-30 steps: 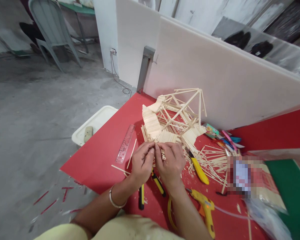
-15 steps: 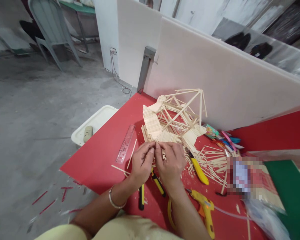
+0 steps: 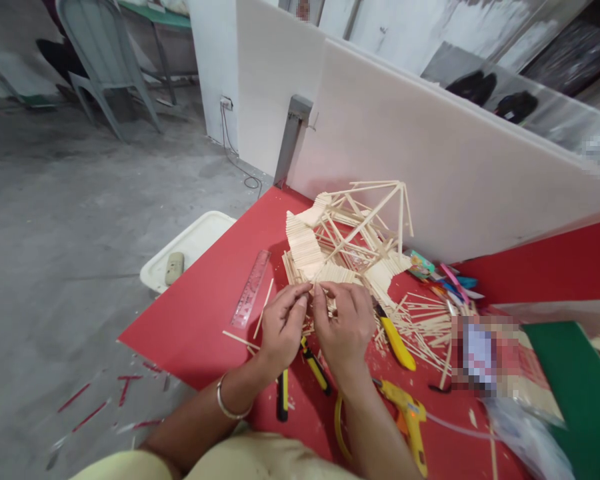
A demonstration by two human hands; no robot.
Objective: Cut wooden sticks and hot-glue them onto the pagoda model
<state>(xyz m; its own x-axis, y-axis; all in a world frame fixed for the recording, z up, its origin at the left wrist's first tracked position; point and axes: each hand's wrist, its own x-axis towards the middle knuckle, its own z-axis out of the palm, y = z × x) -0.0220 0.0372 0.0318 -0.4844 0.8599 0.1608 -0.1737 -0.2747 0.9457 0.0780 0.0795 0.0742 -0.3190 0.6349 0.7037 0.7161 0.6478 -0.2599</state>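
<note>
Side by side over the red table, my left hand (image 3: pixel 284 327) and my right hand (image 3: pixel 344 325) each pinch thumb against fingers, the tips nearly meeting. Whatever lies between the fingertips is too small to make out. Just beyond them stands a framework of thin wooden sticks (image 3: pixel 350 233), with curved panels of close-set sticks (image 3: pixel 304 243) around its base. Loose sticks (image 3: pixel 425 327) are scattered to the right of my right hand, close to a yellow-handled tool (image 3: pixel 397 343). Below my hands lie two black-and-yellow cutters (image 3: pixel 316 367), (image 3: pixel 283 395), partly hidden.
A clear ruler (image 3: pixel 251 290) lies left of my hands. At the right are a yellow glue gun (image 3: pixel 405 417), a green board (image 3: pixel 560 373) and plastic packaging (image 3: pixel 525 433). A pale partition (image 3: pixel 420 153) rises behind the table. A white tray-like surface (image 3: pixel 200 233) adjoins its left edge.
My fingertips have parted very slightly, the right hand shifting a little to the right. The stick framework stays where it was.
</note>
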